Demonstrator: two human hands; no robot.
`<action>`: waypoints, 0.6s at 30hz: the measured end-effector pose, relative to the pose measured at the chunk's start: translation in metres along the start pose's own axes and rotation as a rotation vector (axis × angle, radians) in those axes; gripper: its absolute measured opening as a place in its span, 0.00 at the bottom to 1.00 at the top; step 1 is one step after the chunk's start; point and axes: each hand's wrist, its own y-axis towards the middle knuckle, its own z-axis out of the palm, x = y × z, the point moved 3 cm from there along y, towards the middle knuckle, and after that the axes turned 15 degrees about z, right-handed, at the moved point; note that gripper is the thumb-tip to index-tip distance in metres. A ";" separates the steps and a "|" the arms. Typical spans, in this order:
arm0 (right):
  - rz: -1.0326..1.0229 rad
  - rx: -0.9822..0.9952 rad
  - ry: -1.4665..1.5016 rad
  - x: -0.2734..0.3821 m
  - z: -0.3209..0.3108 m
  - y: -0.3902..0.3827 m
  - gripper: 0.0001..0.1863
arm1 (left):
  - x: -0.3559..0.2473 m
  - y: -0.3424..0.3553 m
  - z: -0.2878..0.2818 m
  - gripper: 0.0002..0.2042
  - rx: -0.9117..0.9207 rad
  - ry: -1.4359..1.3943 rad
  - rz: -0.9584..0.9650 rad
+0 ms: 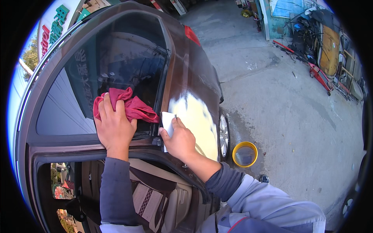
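Observation:
My left hand rests on a crumpled red cloth, holding it against the dark rear side window of a brown car. To its right, my right hand is closed on a flat white sheet or pad, its thumb and fingers bent over it. The sheet lies at the left edge of a pale cream patch on the car's rear body panel. What is under the sheet is hidden. The patch has uneven edges where it meets the brown paint.
An open car door frame shows beige seats below my arms. A yellow-rimmed bucket of water stands on concrete beside the wheel. A red floor jack and piled parts lie at the far right.

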 end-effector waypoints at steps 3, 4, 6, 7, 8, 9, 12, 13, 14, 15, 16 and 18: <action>0.099 -0.043 0.025 -0.006 0.005 0.058 0.37 | 0.000 0.000 0.002 0.30 0.004 -0.001 -0.001; 0.177 0.037 -0.040 -0.010 0.011 0.083 0.37 | 0.001 0.000 0.002 0.30 -0.002 -0.014 -0.003; 0.231 0.047 -0.080 -0.014 0.017 0.127 0.36 | 0.001 -0.001 0.003 0.30 -0.023 0.001 0.001; 0.190 -0.007 -0.043 -0.012 0.016 0.147 0.35 | 0.000 -0.001 0.003 0.30 -0.027 -0.012 0.001; 0.277 0.090 -0.046 -0.010 0.012 0.167 0.34 | 0.000 -0.001 0.003 0.30 -0.035 -0.008 0.006; 0.281 0.092 0.002 -0.002 0.002 0.184 0.34 | 0.000 -0.001 0.003 0.30 -0.047 0.003 0.010; 0.324 0.052 0.051 0.020 -0.025 0.168 0.33 | 0.000 0.000 0.003 0.30 -0.032 0.006 0.001; 0.287 0.052 0.032 0.028 -0.031 0.143 0.33 | 0.000 0.000 0.003 0.30 -0.012 0.006 -0.006; 0.223 0.054 -0.016 0.034 -0.034 0.113 0.35 | 0.000 0.000 0.003 0.31 -0.002 0.008 -0.014; 0.117 0.021 0.013 0.035 -0.033 0.077 0.36 | 0.000 0.000 0.003 0.31 0.011 0.007 -0.021; 0.025 0.044 0.039 0.031 -0.028 0.040 0.38 | 0.000 0.000 0.003 0.31 0.005 0.002 -0.018; -0.065 0.092 -0.100 0.021 -0.014 0.004 0.41 | -0.001 0.000 0.002 0.31 -0.017 0.005 -0.010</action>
